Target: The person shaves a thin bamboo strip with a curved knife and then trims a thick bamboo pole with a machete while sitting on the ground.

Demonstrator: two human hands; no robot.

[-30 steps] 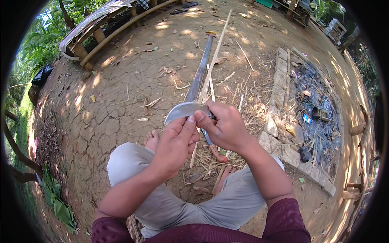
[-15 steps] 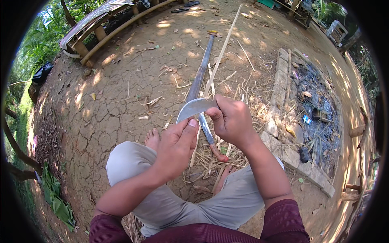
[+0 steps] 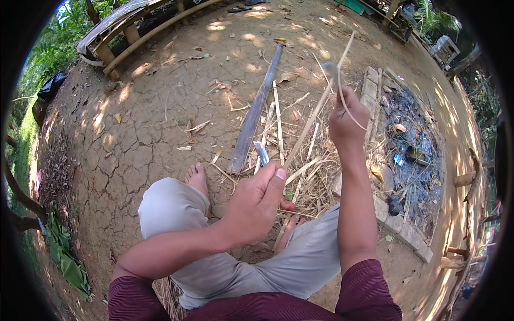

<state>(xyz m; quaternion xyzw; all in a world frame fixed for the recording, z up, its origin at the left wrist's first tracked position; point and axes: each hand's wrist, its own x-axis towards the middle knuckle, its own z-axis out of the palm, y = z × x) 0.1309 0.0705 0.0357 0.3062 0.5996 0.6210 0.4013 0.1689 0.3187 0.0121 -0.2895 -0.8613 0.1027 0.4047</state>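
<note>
My left hand [image 3: 254, 200] is closed, thumb on top, around the near end of a long thin bamboo strip [image 3: 308, 132] that slants up to the far right. Farther out, my right hand [image 3: 349, 119] grips a knife with a curved blade; its blade [image 3: 329, 69] looks blurred and lies against the strip. A thin shaving [image 3: 348, 109] curls down past the right hand. Partly hidden behind my left hand, a second blade [image 3: 261, 153] with a reddish-brown handle [image 3: 288, 205] lies on the ground between my feet.
A dark pole [image 3: 253, 117] lies ahead on cracked earth. Loose shavings and strips [image 3: 313, 195] are scattered around my feet. To the right, a brick-edged fire pit [image 3: 393, 216] holds ash and litter. A bamboo platform [image 3: 131, 35] stands at the far left; green leaves [image 3: 67, 254] lie near left.
My right hand and the knife have moved far up along the strip, away from my left hand. A curled shaving now shows. The strip's far end has swung right.
</note>
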